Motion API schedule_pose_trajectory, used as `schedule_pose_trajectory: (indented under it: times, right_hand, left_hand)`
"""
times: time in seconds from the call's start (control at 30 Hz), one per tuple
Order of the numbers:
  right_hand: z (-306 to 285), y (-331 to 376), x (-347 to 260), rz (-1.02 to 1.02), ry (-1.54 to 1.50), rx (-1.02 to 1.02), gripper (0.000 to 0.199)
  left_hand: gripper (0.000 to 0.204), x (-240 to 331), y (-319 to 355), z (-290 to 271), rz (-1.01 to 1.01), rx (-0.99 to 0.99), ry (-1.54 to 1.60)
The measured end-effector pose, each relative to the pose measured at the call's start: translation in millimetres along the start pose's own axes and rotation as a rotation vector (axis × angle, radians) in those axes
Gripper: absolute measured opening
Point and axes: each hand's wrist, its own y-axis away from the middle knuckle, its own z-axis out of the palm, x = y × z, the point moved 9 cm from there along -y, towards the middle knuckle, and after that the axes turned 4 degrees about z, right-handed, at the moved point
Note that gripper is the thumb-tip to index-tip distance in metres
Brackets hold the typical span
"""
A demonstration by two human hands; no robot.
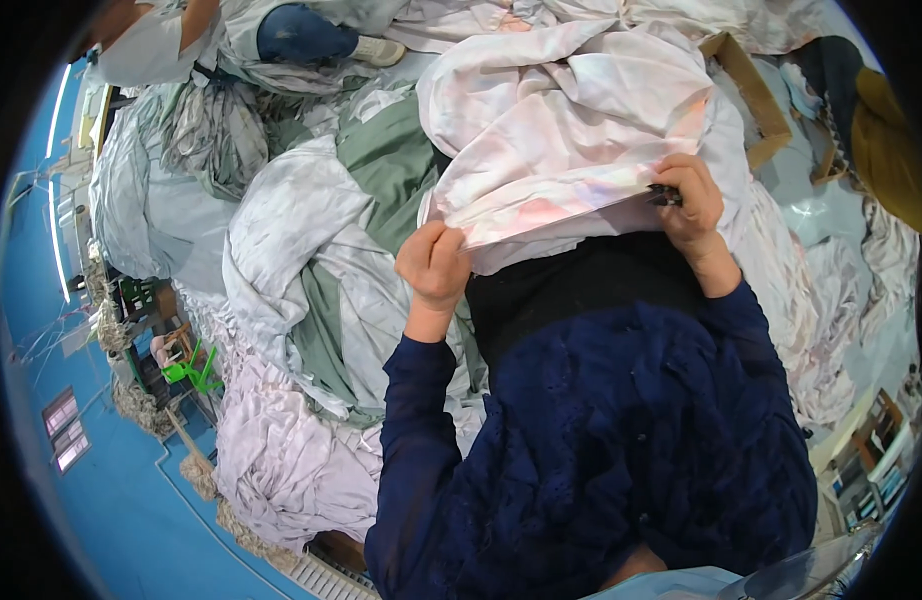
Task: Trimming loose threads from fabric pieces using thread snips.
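Note:
A white fabric with soft pink and pale purple blotches (571,110) lies bunched in front of me and over my lap. Its near edge is stretched in a straight band between my hands. My left hand (434,265) is closed, pinching the edge at its left end. My right hand (693,200) is closed at the other end of that edge. A small black tool (664,195) pokes out of the right hand toward the fabric; the fingers hide most of it, so its kind does not show.
Heaped green fabric (386,160) and whitish fabric (281,215) lie to my left, with pale pink cloth (281,450) nearer. At the far right stands an open cardboard box (756,110). Another person's leg (306,35) shows at the far left. A bright green plastic object (194,368) is beyond the heaps.

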Motion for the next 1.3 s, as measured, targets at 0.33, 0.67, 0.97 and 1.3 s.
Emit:
schedule_pose_trajectory:
  times: [0.33,0.67,0.97,1.3]
  right_hand:
    - [-50.6,-9.1,36.8,0.049,0.203,0.277,0.021]
    - [-44.4,4.6,90.0,0.243,0.108,0.23,0.022]
    - [-37.7,20.0,137.6,0.461,-0.095,0.198,0.012]
    - [-41.6,-6.0,39.0,0.468,-0.263,0.267,0.03]
  left_hand:
    - [0.03,-15.2,24.4,-12.8,-0.132,-0.024,-0.072]
    - [0.026,-10.5,42.6,-19.8,-0.144,-0.071,-0.021]
    - [0.023,-11.4,39.4,-33.8,-0.234,-0.029,0.016]
    - [0.028,-2.8,-2.4,-40.0,-0.282,0.108,0.164]
